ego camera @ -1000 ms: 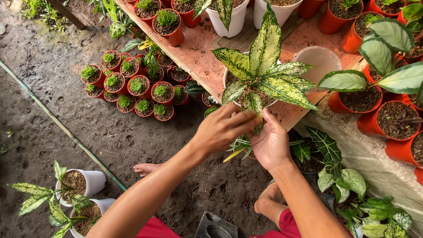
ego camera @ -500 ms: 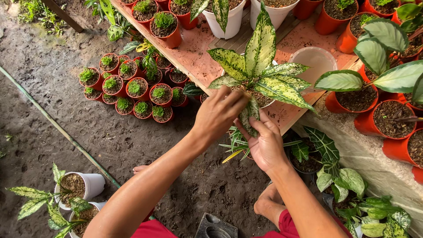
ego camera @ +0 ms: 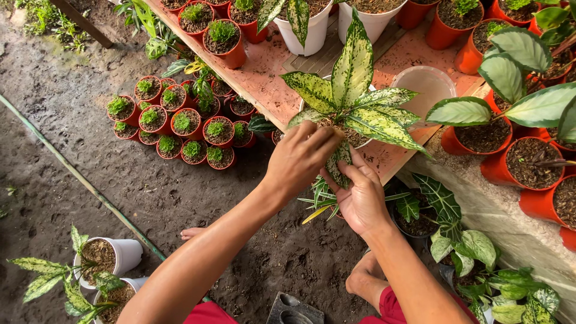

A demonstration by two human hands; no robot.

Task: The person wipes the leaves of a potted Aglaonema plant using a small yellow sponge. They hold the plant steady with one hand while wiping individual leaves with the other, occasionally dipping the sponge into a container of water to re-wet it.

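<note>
The person's left hand (ego camera: pixel 303 157) is curled over the base of a speckled green-and-cream plant (ego camera: pixel 354 102), its fingers bent down into the lower leaves at the pot's near rim, so whether they pinch a leaf or merely press on it cannot be told. The right hand (ego camera: pixel 360 195) lies just at five o'clock from the left, palm up, its fingers loosely spread beneath a drooping mottled leaf (ego camera: pixel 338 168) that rests across them. The plant stands in a white pot, mostly hidden by its own foliage, at the near edge of a reddish bench (ego camera: pixel 270 78) which runs from eleven o'clock toward three o'clock in the view. Just at two o'clock from the plant sits an empty pale tub (ego camera: pixel 427 84), and at twelve o'clock a white pot (ego camera: pixel 312 37) with a similar plant. Orange pots of soil (ego camera: pixel 534 159), some carrying broad white-veined leaves, crowd the bench's three o'clock end. On the dark earth at nine o'clock from the hands, a cluster of small red pots (ego camera: pixel 180 123) holds low green seedlings, well apart from the hands. A thin hose (ego camera: pixel 78 174) crosses the ground diagonally beyond them. At seven o'clock, two white pots with speckled plants (ego camera: pixel 102 264) stand together. The person's bare feet show below the forearms, near striped-leaf plants (ego camera: pixel 438 201) at the bench's foot.
</note>
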